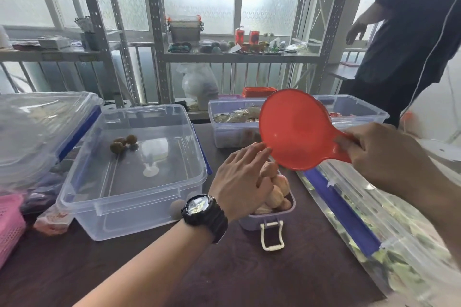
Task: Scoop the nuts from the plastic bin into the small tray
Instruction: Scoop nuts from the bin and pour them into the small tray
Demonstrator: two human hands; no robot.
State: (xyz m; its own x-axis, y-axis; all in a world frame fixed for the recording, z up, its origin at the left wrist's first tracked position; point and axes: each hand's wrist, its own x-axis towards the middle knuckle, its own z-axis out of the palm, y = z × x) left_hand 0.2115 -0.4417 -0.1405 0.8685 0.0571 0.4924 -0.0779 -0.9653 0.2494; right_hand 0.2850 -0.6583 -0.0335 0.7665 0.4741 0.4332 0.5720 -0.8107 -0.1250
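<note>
Nuts: a heap of pale nuts (274, 189) filled the small lilac tray (268, 219), directly under the fingers of the left hand; three darker nuts (123, 143) lay on the floor of the clear plastic bin (134, 169), well to the left of both hands.
Left hand: the left hand (240, 179), a black watch (204, 214) on its wrist, lay spread flat over the heaped tray, fingers apart and resting on the nuts, fingertips just touching the scoop's rim.
Right hand: the right hand (381, 154) was clamped on the handle of the red scoop (296, 129), whose round bowl was tilted up above the tray's far end, between the two hands.
Tray latch: a white clasp (272, 235) hung open off the tray's near wall, below the left wrist.
Around: a long lidded container with a blue clip (354, 212) ran under the right forearm; two clear boxes of packets (234, 119) stood beyond the scoop; a pink basket (10, 224) sat far left of the bin.
In the way: the left palm covered most of the tray's opening.
Background: a standing person in dark clothes (409, 32) was beyond the right hand.
</note>
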